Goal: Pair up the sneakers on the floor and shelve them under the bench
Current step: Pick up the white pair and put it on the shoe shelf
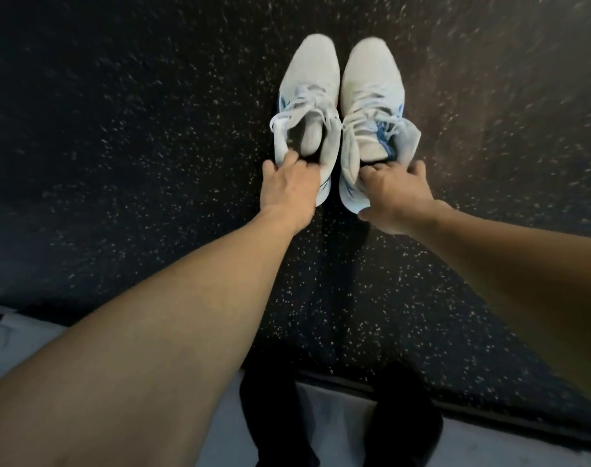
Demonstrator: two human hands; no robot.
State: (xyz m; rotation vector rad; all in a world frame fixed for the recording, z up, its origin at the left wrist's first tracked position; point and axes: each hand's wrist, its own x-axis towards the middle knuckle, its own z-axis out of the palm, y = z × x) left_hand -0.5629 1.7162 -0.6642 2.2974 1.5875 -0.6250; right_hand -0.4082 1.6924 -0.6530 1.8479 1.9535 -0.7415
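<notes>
Head camera shows left hand (287, 187) and right hand (393, 193), fingers hooked into the heel collars of two white-and-blue sneakers (307, 106), holding them side by side as a pair above the speckled floor (119, 129).

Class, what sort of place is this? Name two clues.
Probably a gym or locker room: dark speckled rubber floor, and white-and-blue sneakers held side by side by both hands.

Bare forearms (172, 332), no sleeves; legs (277, 423) in what seem black trousers.
</notes>
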